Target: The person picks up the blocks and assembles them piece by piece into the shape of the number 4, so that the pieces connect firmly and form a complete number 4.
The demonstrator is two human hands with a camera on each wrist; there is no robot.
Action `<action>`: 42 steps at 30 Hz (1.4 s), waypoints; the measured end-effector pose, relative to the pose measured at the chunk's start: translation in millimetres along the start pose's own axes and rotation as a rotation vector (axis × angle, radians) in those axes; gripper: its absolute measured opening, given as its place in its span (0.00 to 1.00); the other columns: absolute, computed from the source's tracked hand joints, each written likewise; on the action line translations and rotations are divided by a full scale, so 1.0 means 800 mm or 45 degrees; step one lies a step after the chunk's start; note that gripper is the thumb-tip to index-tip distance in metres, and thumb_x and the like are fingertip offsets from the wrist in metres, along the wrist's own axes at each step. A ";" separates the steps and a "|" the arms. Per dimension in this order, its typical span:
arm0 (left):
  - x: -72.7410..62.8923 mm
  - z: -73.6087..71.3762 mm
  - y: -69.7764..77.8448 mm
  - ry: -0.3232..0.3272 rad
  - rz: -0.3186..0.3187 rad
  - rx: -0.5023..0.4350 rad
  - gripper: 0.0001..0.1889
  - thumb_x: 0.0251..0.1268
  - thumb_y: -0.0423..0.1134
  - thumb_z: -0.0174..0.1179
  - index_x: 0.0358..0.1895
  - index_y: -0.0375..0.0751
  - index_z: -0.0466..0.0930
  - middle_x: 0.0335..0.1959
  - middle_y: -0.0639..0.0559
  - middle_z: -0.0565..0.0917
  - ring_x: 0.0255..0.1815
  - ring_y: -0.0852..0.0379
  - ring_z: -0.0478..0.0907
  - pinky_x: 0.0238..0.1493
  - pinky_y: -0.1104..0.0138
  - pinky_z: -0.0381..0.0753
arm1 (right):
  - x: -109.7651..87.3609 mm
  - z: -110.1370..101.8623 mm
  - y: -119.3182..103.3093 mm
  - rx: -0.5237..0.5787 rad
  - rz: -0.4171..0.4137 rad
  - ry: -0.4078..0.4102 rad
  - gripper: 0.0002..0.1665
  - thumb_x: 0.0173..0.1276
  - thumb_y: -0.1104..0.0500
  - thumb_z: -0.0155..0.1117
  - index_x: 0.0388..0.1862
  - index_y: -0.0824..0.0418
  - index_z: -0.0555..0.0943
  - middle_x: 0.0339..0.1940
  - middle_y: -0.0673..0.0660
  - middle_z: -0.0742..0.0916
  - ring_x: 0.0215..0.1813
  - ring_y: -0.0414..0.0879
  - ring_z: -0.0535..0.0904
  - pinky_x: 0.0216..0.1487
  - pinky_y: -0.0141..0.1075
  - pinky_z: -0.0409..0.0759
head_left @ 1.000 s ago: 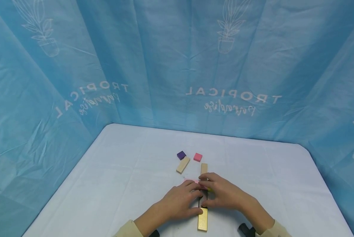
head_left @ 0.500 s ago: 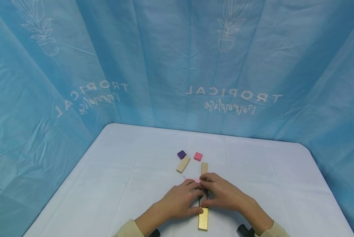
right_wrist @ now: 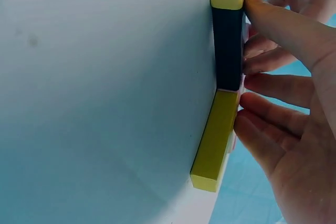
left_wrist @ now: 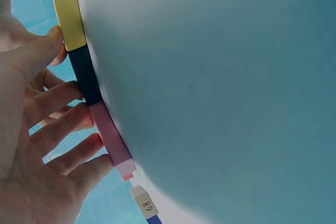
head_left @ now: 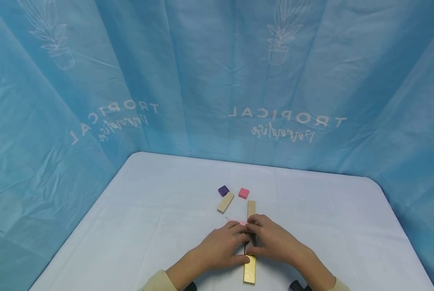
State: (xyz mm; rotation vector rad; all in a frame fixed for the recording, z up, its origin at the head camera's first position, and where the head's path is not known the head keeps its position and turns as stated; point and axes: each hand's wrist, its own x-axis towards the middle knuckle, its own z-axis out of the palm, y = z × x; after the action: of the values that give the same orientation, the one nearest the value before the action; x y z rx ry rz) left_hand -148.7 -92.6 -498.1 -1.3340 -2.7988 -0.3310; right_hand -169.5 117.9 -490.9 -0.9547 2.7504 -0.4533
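Note:
A gold block (head_left: 249, 270) and a black block (left_wrist: 86, 74) lie end to end, pointing away from me. At the black block's far end, a pink block (left_wrist: 112, 137) stretches left and a yellow block (right_wrist: 215, 137) right; the head view hides the yellow one behind fingers. My left hand (head_left: 222, 247) rests its thumb on the gold block's near-left edge and its spread fingertips along the black and pink blocks. My right hand (head_left: 276, 240) touches the row from the right, thumb near the gold-black joint, fingertips at the yellow block. Both hands' fingers meet over the row.
Beyond the hands, a plain wood block (head_left: 251, 207) continues the line. Farther off lie a second wood block (head_left: 225, 203), a small purple block (head_left: 223, 190) and a small pinkish-red block (head_left: 244, 193). Blue curtains (head_left: 209, 81) surround the white table (head_left: 158, 194).
A bit of yellow block that showed by the right hand a second ago is now covered by its fingers. Otherwise both hands and the blocks hold nearly the same places.

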 end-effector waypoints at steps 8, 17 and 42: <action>0.000 0.000 0.001 0.009 0.006 0.004 0.23 0.63 0.64 0.56 0.52 0.54 0.79 0.60 0.60 0.71 0.65 0.61 0.62 0.48 0.65 0.78 | -0.002 0.003 0.001 -0.006 0.002 0.006 0.40 0.54 0.32 0.68 0.61 0.51 0.77 0.59 0.46 0.73 0.59 0.43 0.67 0.60 0.42 0.72; 0.002 -0.001 0.001 -0.006 0.001 -0.019 0.23 0.63 0.64 0.55 0.53 0.54 0.80 0.60 0.60 0.71 0.65 0.61 0.61 0.49 0.64 0.78 | -0.003 0.004 0.007 0.025 -0.028 0.014 0.48 0.50 0.22 0.59 0.63 0.49 0.76 0.61 0.45 0.71 0.59 0.42 0.66 0.60 0.42 0.71; 0.002 0.003 0.001 -0.014 0.004 -0.014 0.24 0.63 0.63 0.56 0.53 0.53 0.80 0.60 0.59 0.72 0.64 0.59 0.63 0.46 0.62 0.79 | -0.008 0.005 0.011 -0.026 -0.099 0.033 0.49 0.52 0.21 0.54 0.64 0.51 0.75 0.61 0.47 0.72 0.60 0.41 0.66 0.59 0.42 0.72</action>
State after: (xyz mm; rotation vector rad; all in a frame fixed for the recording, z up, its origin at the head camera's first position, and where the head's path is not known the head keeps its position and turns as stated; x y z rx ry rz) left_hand -148.9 -90.5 -500.3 -1.3468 -2.8077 -0.3400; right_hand -168.1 127.7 -497.0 -1.0710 2.7537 -0.4544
